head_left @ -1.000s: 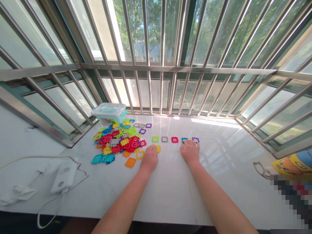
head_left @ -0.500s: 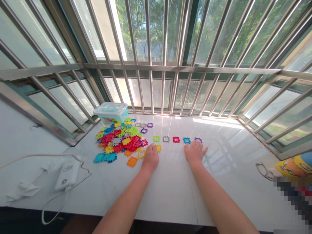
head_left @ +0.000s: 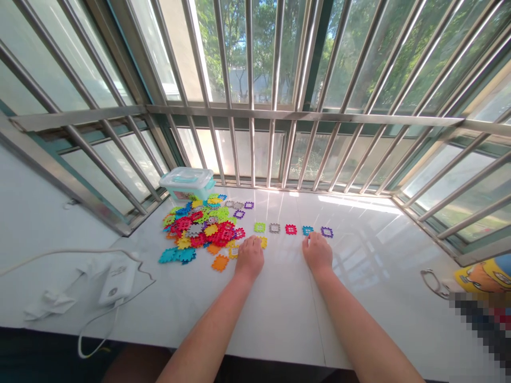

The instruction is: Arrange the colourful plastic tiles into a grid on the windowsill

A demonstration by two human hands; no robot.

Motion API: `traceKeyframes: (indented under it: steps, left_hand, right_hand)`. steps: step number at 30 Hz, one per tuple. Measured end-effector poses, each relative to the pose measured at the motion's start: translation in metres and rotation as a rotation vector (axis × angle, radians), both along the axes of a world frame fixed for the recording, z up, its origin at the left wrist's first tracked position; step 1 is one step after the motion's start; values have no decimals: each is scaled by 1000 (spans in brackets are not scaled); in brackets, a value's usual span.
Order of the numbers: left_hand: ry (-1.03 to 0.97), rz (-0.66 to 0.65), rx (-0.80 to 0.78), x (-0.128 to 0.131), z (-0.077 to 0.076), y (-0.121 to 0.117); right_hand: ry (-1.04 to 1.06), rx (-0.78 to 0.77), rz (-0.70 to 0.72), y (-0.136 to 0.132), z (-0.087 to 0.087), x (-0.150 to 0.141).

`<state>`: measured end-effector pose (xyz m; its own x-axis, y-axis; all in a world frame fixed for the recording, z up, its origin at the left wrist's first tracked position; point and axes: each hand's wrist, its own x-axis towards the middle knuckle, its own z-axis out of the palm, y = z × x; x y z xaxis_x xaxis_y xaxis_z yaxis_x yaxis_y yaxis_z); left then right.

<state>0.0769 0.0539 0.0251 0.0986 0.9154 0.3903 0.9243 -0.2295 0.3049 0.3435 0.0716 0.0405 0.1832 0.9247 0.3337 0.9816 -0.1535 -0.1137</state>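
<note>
Five small square plastic tiles lie in a row on the white sill: green, grey, red, blue and purple. My left hand rests palm down with its fingers curled together on a yellow tile, just right of a pile of colourful tiles. My right hand lies palm down with its fingers curled in. Its fingertips reach the near edge of the blue tile, and the purple tile lies just to their right. Nothing shows inside that hand.
A pale teal lidded box stands behind the pile against the window bars. A white charger with cable and a crumpled cloth lie at left. A metal ring and a colourful bag sit at right.
My right hand's fingers were spread half a second ago and have now curled in, drawing back from the purple tile. My left hand stays on the yellow tile. The view shifted slightly.
</note>
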Motion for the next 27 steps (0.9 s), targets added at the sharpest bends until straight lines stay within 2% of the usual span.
traceKeyframes:
  steps: [5,9,14,19,23,27]
  left_hand:
    - [-7,4,4,0,1,0]
    - [-11,12,-1,0,0,0]
    - [-12,8,7,1,2,-3]
    - [-18,-56,21,0,10,-8]
    - [23,-173,5,2,17,-33]
    - [82,-313,-41,4,16,-83]
  right_hand:
    - [-8,-55,-7,-23,-8,-9]
    - [-13,-75,3,-43,-8,-16]
    - [47,-160,-19,-41,-1,-15]
    - [82,-224,-40,-36,5,-15]
    - [94,-247,-50,-37,7,-17]
    - [89,-243,-49,-37,7,-17]
